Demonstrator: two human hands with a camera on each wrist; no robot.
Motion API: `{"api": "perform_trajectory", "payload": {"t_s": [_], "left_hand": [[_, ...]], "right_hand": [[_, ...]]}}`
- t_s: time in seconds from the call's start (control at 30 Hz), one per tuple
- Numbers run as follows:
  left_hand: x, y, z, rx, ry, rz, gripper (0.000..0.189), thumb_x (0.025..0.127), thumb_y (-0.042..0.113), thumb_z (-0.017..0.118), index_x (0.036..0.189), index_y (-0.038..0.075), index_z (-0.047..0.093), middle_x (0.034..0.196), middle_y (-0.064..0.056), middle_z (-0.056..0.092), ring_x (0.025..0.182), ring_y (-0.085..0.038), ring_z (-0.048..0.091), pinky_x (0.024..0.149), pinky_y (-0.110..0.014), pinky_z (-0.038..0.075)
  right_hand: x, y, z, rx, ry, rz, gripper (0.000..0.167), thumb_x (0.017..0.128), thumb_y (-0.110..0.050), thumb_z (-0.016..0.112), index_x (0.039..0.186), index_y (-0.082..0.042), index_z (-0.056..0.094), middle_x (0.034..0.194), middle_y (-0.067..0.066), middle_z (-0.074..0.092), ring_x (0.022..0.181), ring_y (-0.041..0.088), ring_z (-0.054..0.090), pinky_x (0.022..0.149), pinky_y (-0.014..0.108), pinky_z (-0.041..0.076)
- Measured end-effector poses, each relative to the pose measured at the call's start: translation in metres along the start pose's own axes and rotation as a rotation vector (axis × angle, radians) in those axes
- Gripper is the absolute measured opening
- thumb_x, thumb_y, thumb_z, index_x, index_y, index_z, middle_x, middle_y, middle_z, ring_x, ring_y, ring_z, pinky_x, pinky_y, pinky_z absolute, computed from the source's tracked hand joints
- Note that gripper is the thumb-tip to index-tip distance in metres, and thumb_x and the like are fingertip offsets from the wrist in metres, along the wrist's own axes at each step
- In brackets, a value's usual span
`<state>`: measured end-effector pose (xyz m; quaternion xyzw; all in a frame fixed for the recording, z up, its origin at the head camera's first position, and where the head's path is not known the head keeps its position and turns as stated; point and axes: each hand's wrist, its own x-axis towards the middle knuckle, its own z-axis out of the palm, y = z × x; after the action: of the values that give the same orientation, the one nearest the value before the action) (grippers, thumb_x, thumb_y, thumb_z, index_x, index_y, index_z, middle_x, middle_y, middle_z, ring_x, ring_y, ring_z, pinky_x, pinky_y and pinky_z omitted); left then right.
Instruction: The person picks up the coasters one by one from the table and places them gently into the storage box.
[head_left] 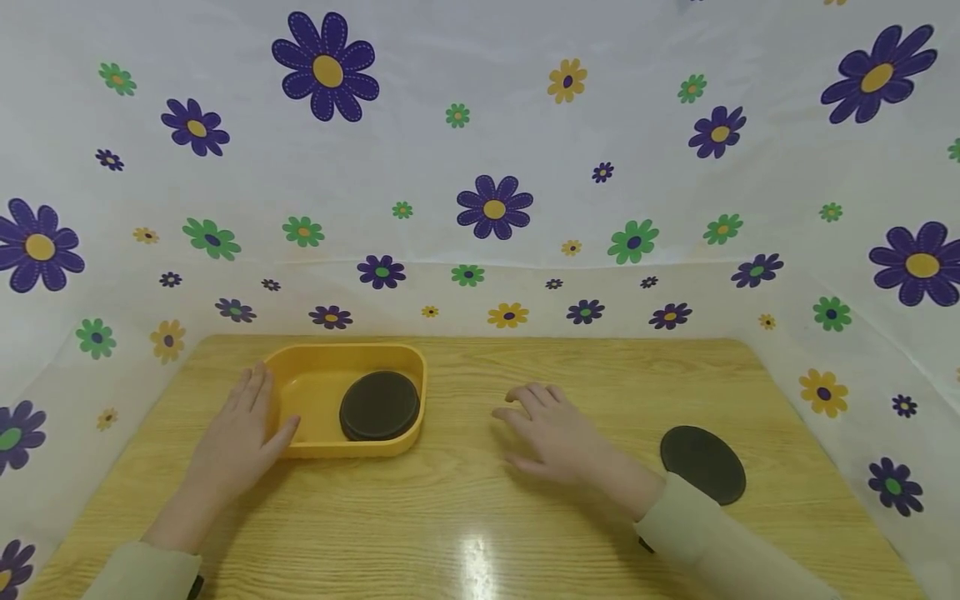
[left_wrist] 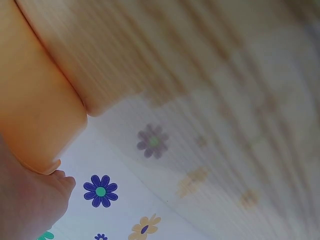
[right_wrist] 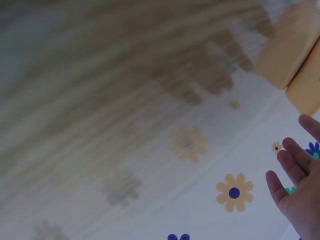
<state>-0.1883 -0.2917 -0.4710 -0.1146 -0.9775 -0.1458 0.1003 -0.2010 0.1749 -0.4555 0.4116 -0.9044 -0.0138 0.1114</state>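
Note:
A yellow rectangular tray (head_left: 311, 400) with rounded corners rests on the table at the left. Inside it, toward the right end, sits a dark round disc-shaped piece (head_left: 380, 404), thick at the edge like a stack. My left hand (head_left: 236, 433) lies along the tray's left side, fingers straight and thumb over the front left corner. In the left wrist view, the fingertips are right at the tray's rim (left_wrist: 42, 162). My right hand (head_left: 555, 442) hovers right of the tray, fingers spread and loosely bent, holding nothing. Another dark flat disc (head_left: 705, 462) lies near the right sleeve.
The wooden table (head_left: 450, 517) carries the tray and the loose disc. A white cloth (head_left: 420, 158) printed with purple, green and yellow flowers hangs behind the table and on both sides. The right sleeve (head_left: 720, 533) overlaps the loose disc's lower edge.

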Motion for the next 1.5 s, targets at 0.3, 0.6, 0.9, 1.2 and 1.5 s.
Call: {"api": "perform_trajectory", "payload": {"t_s": [0.3,0.6,0.9,1.2,1.5], "left_hand": [[-0.001,-0.001,0.000,-0.004,0.010,0.009,0.085,0.109,0.042,0.053,0.161,-0.018,0.022,0.169,-0.040,0.020,0.159,-0.056,0.020,0.136,-0.056,0.011],[-0.001,0.000,0.000,0.000,0.006,0.006,0.085,0.109,0.045,0.052,0.161,-0.017,0.023,0.169,-0.039,0.020,0.158,-0.056,0.021,0.135,-0.060,0.015],[0.000,0.000,0.001,-0.002,-0.010,-0.003,0.086,0.109,0.045,0.051,0.162,-0.016,0.021,0.170,-0.038,0.018,0.160,-0.055,0.018,0.135,-0.060,0.014],[-0.001,0.000,0.001,0.000,-0.006,0.006,0.086,0.109,0.045,0.051,0.161,-0.017,0.022,0.170,-0.039,0.019,0.159,-0.056,0.020,0.135,-0.058,0.013],[-0.001,0.001,0.000,-0.001,-0.002,0.004,0.085,0.109,0.044,0.052,0.161,-0.017,0.022,0.170,-0.039,0.018,0.159,-0.056,0.020,0.135,-0.060,0.014]], "right_hand": [[-0.027,0.010,0.001,0.065,-0.020,0.086,0.061,0.096,-0.046,0.074,0.146,-0.015,0.059,0.143,0.014,0.058,0.133,0.033,0.054,0.111,0.055,0.050],[-0.056,0.016,0.003,0.061,0.003,0.129,0.055,0.093,-0.042,0.078,0.139,-0.015,0.063,0.136,0.014,0.060,0.126,0.033,0.057,0.103,0.052,0.053],[-0.082,0.022,-0.002,0.061,-0.007,0.213,0.054,0.093,-0.039,0.078,0.138,-0.015,0.063,0.137,0.017,0.060,0.125,0.036,0.058,0.102,0.058,0.054],[-0.102,0.026,-0.007,-0.009,0.001,0.294,0.053,0.091,-0.043,0.079,0.137,-0.019,0.065,0.136,0.018,0.061,0.123,0.041,0.060,0.093,0.062,0.055],[-0.116,0.029,-0.012,-0.004,-0.026,0.407,0.051,0.091,-0.046,0.079,0.134,-0.024,0.065,0.138,0.018,0.060,0.126,0.045,0.057,0.093,0.072,0.051]]}}
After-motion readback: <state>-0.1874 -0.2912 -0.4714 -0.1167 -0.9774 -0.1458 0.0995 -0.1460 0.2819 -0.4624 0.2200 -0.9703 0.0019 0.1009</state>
